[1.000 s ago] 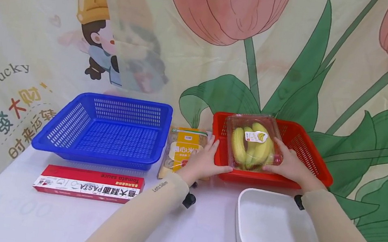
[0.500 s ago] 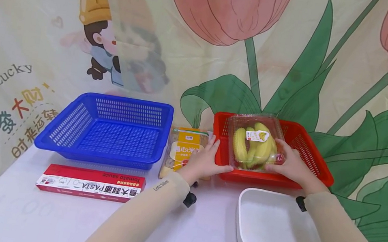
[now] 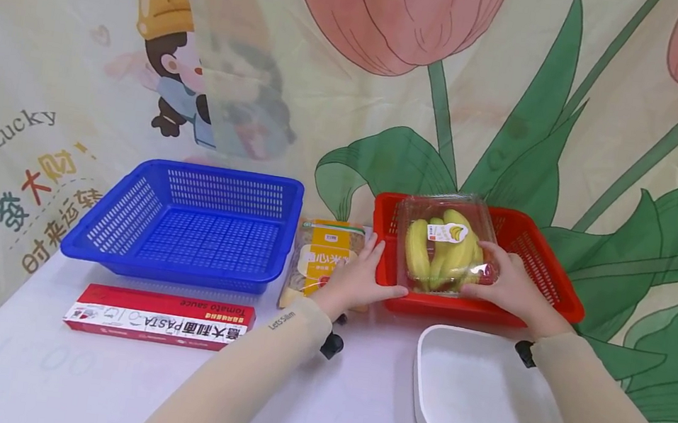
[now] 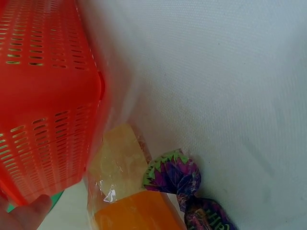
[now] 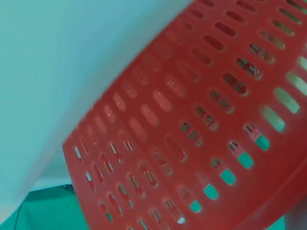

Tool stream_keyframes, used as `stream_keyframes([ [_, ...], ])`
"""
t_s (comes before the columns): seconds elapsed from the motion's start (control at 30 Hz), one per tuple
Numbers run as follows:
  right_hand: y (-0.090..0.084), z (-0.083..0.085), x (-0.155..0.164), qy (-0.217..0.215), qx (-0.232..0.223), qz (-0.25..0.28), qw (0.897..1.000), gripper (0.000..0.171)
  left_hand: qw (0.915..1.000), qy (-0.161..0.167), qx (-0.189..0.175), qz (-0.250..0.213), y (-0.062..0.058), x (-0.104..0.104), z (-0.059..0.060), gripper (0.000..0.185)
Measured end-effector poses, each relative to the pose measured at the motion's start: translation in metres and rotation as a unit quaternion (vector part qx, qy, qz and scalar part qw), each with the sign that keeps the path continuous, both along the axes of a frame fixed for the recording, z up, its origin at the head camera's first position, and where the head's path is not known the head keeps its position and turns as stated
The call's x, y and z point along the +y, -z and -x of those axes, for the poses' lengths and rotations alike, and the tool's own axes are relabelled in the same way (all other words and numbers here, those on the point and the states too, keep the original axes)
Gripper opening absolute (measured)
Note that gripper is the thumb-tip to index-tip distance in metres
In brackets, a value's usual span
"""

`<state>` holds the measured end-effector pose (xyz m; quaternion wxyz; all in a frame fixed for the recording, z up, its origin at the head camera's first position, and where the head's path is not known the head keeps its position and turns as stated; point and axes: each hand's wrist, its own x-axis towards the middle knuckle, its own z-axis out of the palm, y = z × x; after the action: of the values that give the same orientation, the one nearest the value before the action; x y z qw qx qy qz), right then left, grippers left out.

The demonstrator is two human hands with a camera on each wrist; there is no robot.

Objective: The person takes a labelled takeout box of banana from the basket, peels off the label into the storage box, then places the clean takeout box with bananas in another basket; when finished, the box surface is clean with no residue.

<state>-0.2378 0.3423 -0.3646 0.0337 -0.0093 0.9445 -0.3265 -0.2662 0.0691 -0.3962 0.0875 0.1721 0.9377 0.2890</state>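
Note:
My right hand (image 3: 505,287) holds the right side of a clear plastic box of bananas (image 3: 446,251), its thumb near the front edge. The box sits tilted in the red basket (image 3: 560,287), and a red item shows through its lower right corner. At the basket's left end is my left hand (image 3: 362,279), fingers spread and thumb stretched along the front rim. In the left wrist view the thumb (image 4: 36,211) lies against the red basket's rim. Only the basket's slotted wall (image 5: 192,110) and a blurred pale surface show in the right wrist view.
A blue basket (image 3: 213,241) stands at the left, behind a red and white pasta box (image 3: 160,324). Between the baskets lies a yellow-labelled food bag (image 3: 317,255). A white tray (image 3: 482,395) is at front right. A purple-wrapped candy (image 4: 175,177) lies beside the bag.
The box of bananas has shifted slightly right and tipped a little in the red basket, with my right hand following it. My left hand has stayed at the basket's left rim.

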Motion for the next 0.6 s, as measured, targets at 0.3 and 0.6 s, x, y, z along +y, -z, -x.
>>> stream_keyframes([
  [0.3, -0.0012, -0.0005, 0.0, -0.001, 0.02, 0.025, 0.999, 0.1, 1.0, 0.008, 0.0, -0.003, 0.0007, 0.0002, 0.0001, 0.098],
  [0.6, -0.0105, -0.0047, 0.0017, -0.002, 0.063, 0.042, 0.997, 0.094, 0.9999, 0.012, 0.001, -0.007, -0.0031, -0.0016, 0.0, 0.1],
])
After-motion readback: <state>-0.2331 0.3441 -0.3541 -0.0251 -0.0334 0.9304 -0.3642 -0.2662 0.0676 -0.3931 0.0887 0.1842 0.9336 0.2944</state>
